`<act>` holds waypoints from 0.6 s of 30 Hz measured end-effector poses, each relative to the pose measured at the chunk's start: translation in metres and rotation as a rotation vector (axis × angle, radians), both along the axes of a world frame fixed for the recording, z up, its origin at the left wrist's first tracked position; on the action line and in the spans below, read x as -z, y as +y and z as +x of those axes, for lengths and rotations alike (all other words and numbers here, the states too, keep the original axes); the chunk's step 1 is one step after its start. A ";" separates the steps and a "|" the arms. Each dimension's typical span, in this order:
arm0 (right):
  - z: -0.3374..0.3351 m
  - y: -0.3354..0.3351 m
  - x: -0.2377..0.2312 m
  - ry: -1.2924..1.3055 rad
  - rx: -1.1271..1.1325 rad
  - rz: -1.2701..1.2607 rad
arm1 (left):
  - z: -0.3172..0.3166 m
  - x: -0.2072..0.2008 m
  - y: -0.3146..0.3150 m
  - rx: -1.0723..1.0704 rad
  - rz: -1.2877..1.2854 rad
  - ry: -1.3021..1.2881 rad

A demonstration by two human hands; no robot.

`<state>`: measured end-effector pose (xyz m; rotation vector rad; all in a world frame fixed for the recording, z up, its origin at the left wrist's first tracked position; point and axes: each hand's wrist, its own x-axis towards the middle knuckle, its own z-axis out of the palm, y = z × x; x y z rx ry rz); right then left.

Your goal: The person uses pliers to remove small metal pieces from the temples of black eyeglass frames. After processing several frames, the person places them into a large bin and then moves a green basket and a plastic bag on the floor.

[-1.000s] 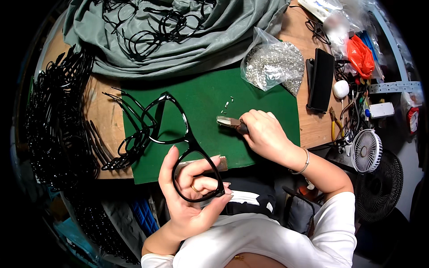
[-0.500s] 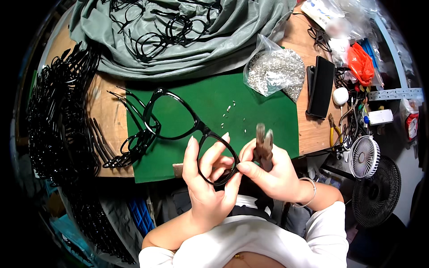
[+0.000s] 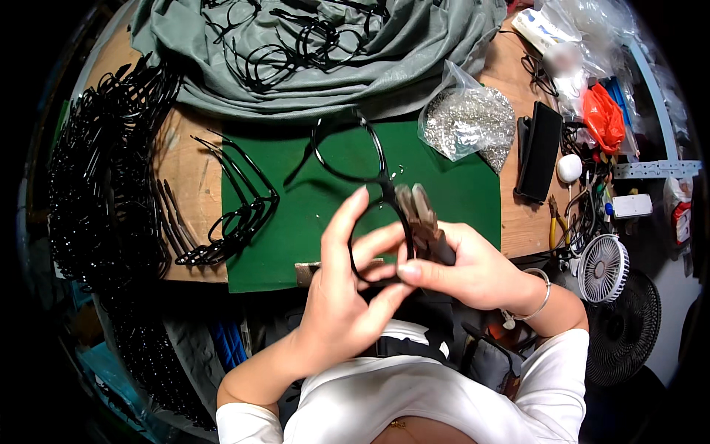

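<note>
Black eyeglass frame [image 3: 385, 177] is held over the green mat, tilted, its far rim pointing away and one temple sticking out to the left. My left hand [image 3: 336, 296] grips the near rim, with fingers reaching through the lens opening. My right hand [image 3: 473, 263] is closed around pliers [image 3: 424, 214], whose metal jaws point away, close beside the rim. The right thumb meets the near rim's right side; whether the jaws touch the frame I cannot tell. A few tiny silver pieces [image 3: 400, 171] lie on the mat just beyond the pliers.
Left of the mat [image 3: 296, 259] sits a row of folded black frames [image 3: 248, 229], beside a large heap [image 3: 103, 185]. Grey cloth [image 3: 310, 92] with more frames lies behind. A plastic bag of silver pieces [image 3: 458, 122], black case [image 3: 538, 152], yellow-handled pliers [image 3: 555, 222] and white fan [image 3: 603, 268] stand right.
The eyeglass frame has turned and tilted in my left hand, so a temple now shows at left. The pliers have come closer to the rim. The whole view has shifted slightly.
</note>
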<state>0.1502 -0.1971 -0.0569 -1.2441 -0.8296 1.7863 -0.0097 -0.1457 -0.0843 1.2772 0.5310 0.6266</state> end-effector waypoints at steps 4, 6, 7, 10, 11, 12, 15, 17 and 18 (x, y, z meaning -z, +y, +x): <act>0.005 0.010 0.015 -0.351 0.183 0.103 | 0.006 0.005 0.020 -0.116 0.074 0.056; 0.012 0.006 0.025 -0.405 0.170 0.106 | -0.001 -0.002 0.026 -0.130 -0.006 0.055; 0.018 0.003 0.026 -0.490 0.119 0.115 | -0.006 -0.007 0.027 -0.121 -0.066 0.018; 0.025 0.004 0.051 -0.977 -0.090 0.369 | -0.017 -0.010 0.028 -0.154 -0.025 -0.179; 0.026 0.009 0.058 -1.076 -0.150 0.389 | -0.017 -0.013 0.028 -0.193 -0.020 -0.216; 0.024 0.014 0.068 -1.121 -0.129 0.416 | -0.015 -0.019 0.026 -0.274 -0.023 -0.193; 0.018 0.028 0.086 -1.232 -0.130 0.546 | -0.022 -0.028 0.015 -0.414 -0.012 -0.149; 0.012 0.027 0.087 -1.276 -0.142 0.598 | -0.041 -0.033 0.001 -0.470 0.066 -0.125; 0.011 0.028 0.087 -1.274 -0.139 0.589 | -0.049 -0.037 -0.003 -0.494 0.009 -0.137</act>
